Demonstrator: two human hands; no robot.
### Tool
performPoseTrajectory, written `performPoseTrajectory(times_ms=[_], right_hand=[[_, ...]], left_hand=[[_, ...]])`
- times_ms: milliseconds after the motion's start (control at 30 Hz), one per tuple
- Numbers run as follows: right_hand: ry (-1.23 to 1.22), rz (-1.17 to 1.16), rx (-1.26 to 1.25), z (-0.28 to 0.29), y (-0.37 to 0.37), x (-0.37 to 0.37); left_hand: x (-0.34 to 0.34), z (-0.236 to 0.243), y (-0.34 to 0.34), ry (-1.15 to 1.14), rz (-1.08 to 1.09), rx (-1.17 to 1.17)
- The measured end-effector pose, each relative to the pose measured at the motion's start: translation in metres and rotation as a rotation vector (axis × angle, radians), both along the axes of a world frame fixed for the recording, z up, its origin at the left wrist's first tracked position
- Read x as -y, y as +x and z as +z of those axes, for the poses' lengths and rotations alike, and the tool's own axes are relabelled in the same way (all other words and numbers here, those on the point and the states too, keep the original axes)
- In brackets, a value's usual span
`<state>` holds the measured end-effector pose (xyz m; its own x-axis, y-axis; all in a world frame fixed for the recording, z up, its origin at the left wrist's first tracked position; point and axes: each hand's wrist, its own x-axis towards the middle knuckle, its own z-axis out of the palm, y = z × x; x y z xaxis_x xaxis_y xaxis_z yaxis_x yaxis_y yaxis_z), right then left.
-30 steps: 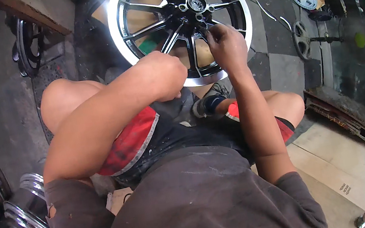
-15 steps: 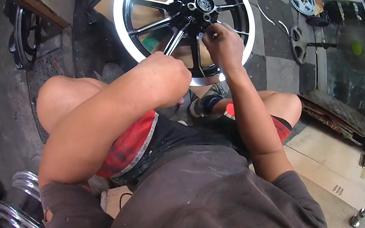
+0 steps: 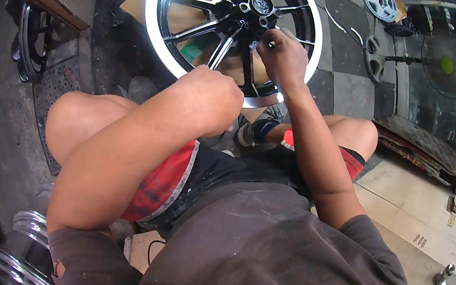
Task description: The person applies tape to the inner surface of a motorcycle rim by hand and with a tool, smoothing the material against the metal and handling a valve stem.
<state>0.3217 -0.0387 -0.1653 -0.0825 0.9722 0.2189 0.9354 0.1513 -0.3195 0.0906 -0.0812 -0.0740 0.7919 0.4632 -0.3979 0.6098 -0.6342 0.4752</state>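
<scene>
A black alloy wheel [image 3: 237, 21] with bright machined spoke edges and a silver rim lies in front of me, its far edge cut off by the top of the view. Against the near left part of the rim is my left hand [image 3: 214, 98], closed along its edge, with most of the fingertips hidden. My right hand [image 3: 285, 62] is over the near right spokes, just below the hub [image 3: 261, 3]. Its fingers are curled into a pinch, and whatever they hold, if anything, is too small or hidden to name.
Chrome rims [image 3: 25, 273] are stacked at the lower left. Two grey wheel covers [image 3: 380, 1] lie at the far right, near a standing fan [image 3: 447, 63] and a glass-fronted case [image 3: 432, 92]. Cardboard [image 3: 408, 206] covers the floor at right. My bent knees flank the wheel's near side.
The whole view has shifted slightly. Both hands keep nearly the same pose and place on the wheel.
</scene>
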Motion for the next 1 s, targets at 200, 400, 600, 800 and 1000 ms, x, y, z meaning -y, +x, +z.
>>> performPoseTrajectory(times_ms=[200, 400, 600, 800, 1000], right_hand=[[0.011, 0.015, -0.026, 0.000, -0.001, 0.000], [0.020, 0.018, -0.012, -0.001, -0.002, 0.001], [0.055, 0.018, -0.031, -0.003, -0.003, 0.001], [-0.031, 0.025, -0.010, -0.020, 0.004, 0.009], [0.081, 0.011, -0.051, -0.008, -0.001, 0.005]], left_hand=[[-0.001, -0.001, 0.004, -0.021, -0.011, -0.049], [-0.001, 0.002, 0.003, -0.014, -0.010, -0.055], [-0.001, -0.002, 0.004, -0.013, -0.020, -0.054], [0.000, 0.000, 0.003, -0.013, 0.010, -0.030], [0.000, 0.002, 0.002, -0.026, -0.009, -0.039]])
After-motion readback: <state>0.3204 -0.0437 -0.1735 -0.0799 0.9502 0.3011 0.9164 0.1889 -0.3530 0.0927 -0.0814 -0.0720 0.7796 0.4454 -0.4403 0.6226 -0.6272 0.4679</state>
